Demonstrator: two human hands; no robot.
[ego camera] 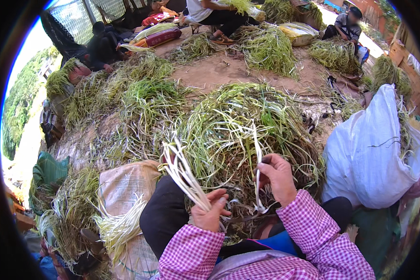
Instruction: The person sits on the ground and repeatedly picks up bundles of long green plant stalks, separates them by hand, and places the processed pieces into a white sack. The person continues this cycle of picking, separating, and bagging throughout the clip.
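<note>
My left hand [211, 210] is closed around a bundle of long white-stemmed shoots [185, 176], whose tips fan out to the upper left. Between thumb and fingers, my right hand [276, 176] pinches a single pale stalk [257, 150], held roughly upright with its lower end hanging below the hand. Both hands are over the near edge of a large heap of green and yellowish shoots [238, 119] with brown roots or debris low in it. Cleaned-looking pale shoots [124, 224] lie on a woven sack [126, 185] to my left.
A bulging white woven sack [367, 157] stands at my right. More plant heaps lie at the left [77, 203] and farther back [269, 49]. One person [105, 45] sits back left, another [220, 15] at back centre, a third [346, 28] back right.
</note>
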